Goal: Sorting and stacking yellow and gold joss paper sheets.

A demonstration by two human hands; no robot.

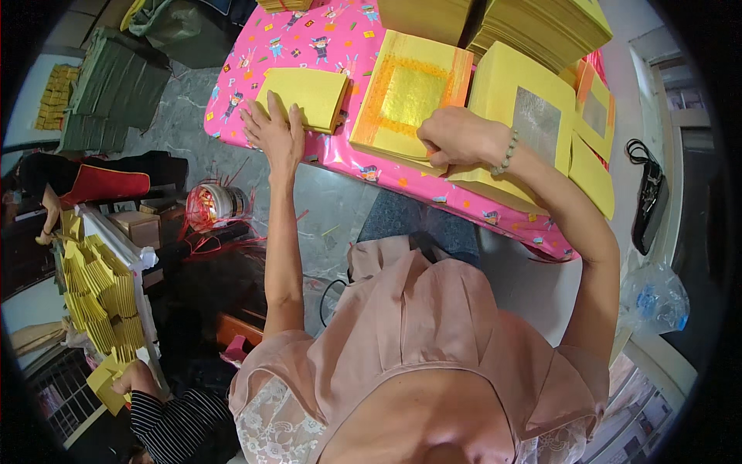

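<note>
On the pink printed tablecloth (pixel 255 58), a small stack of plain yellow joss paper (pixel 309 93) lies at the left. My left hand (pixel 277 133) is spread over its near left corner, fingers extended. To its right sits a taller stack of yellow joss paper with orange edges and a gold foil square (pixel 413 91). The fingers of my right hand (pixel 456 141) are curled closed at this stack's near right corner, gripping paper there; how many sheets they hold is hidden. Next to that hand stands a thick stack with a silver foil square (pixel 535 112).
More tall yellow stacks (pixel 541 31) stand at the table's far side. Loose yellow sheets (pixel 591 174) lie at the right. A white bucket with red strips (pixel 220 203) stands on the floor at left. Two people work at a side table with folded yellow paper (pixel 100 294).
</note>
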